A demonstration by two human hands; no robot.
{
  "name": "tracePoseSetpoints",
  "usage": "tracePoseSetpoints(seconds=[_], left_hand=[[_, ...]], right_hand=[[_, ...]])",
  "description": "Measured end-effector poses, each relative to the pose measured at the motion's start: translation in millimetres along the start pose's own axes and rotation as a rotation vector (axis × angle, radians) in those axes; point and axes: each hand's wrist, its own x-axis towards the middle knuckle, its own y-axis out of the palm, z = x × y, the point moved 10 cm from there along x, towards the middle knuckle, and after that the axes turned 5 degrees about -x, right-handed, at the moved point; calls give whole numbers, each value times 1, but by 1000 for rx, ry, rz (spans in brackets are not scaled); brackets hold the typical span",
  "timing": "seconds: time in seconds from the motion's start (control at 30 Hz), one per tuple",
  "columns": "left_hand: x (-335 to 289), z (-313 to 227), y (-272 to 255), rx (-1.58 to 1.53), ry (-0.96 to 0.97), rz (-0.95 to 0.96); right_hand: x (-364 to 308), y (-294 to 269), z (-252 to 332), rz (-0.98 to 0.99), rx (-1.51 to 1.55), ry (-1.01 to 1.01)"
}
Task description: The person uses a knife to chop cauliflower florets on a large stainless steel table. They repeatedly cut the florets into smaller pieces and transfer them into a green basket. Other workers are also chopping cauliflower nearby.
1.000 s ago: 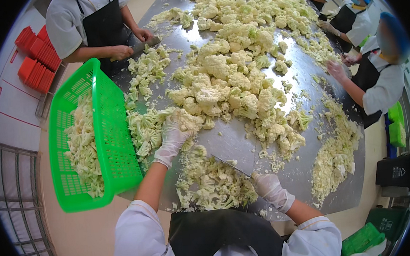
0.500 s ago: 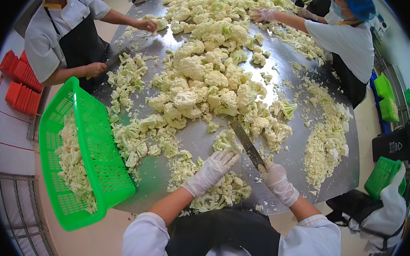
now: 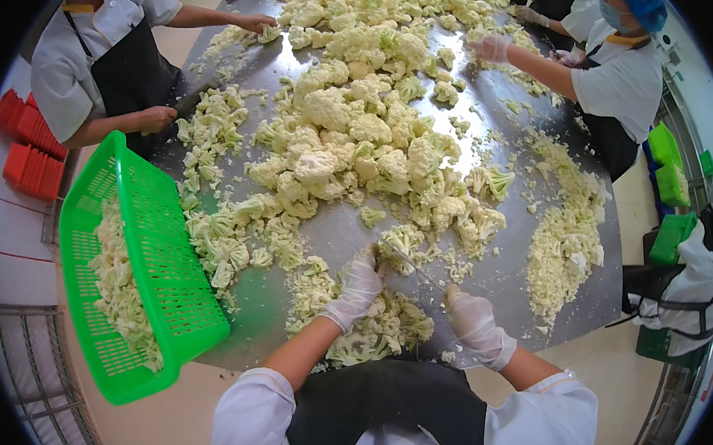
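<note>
My left hand [image 3: 355, 290], in a thin clear glove, has its fingers closed at the stem end of a cauliflower floret [image 3: 402, 238]. My right hand [image 3: 478, 326], gloved the same way, grips a knife [image 3: 426, 276] by its handle. The blade is turned edge-on, slanting up and left against the floret, close to my left fingertips. Cut cauliflower pieces [image 3: 380, 328] lie below my left hand, against the table's near edge. Beyond the knife rises a large heap of cauliflower [image 3: 358, 131] on the metal table [image 3: 494, 295].
A green plastic basket [image 3: 169, 318] with cut cauliflower stands tilted at the left edge. Small crumbs [image 3: 561, 249] are piled on the right. One co-worker [image 3: 115, 74] holds a knife [image 3: 195, 97] at far left; another person [image 3: 611, 72] reaches in from the right. Red bins [image 3: 34, 166] are at left.
The knife has swung from broadside to edge-on, its tip now at the floret. My left fingers have curled in and shifted slightly left. The right-hand co-worker's arm has drawn back.
</note>
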Motion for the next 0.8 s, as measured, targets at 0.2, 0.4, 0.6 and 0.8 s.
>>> tracePoseSetpoints(seconds=[0.2, 0.4, 0.6, 0.8], left_hand=[[10, 18, 18, 56, 38, 66], [3, -3, -2, 172, 191, -14], [-1, 6, -35, 71, 74, -137], [-6, 35, -9, -498, -248, 64]], right_hand=[[28, 5, 13, -44, 55, -56], [70, 30, 23, 99, 49, -63], [52, 7, 14, 31, 165, -4], [13, -8, 21, -5, 314, 30]])
